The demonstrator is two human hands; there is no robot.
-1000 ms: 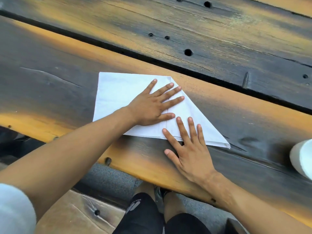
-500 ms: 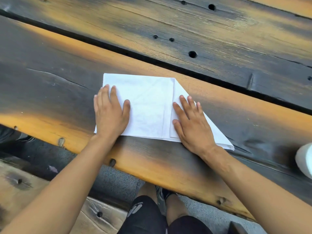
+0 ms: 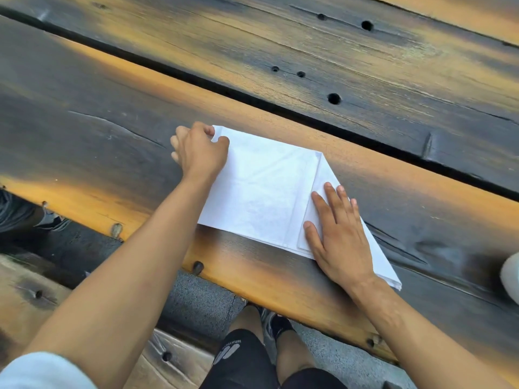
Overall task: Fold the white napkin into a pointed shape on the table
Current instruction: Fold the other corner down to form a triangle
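Note:
The white napkin (image 3: 264, 192) lies flat on the dark wooden table (image 3: 112, 130), near its front edge. Its right side is folded over into a slanted flap that runs down to a point at the lower right. My left hand (image 3: 198, 153) pinches the napkin's far left corner between thumb and curled fingers. My right hand (image 3: 338, 234) lies flat with straight fingers on the folded right flap and presses it down.
A white rounded object (image 3: 509, 276) sits at the right edge of the view, on the table. A dark gap (image 3: 252, 94) separates the near plank from the far one. Below the table edge are a wooden bench (image 3: 33, 299), grey ground and my knees.
My left hand has moved from the napkin's near left edge up to its far left corner and now pinches it. My right hand stays flat on the right flap.

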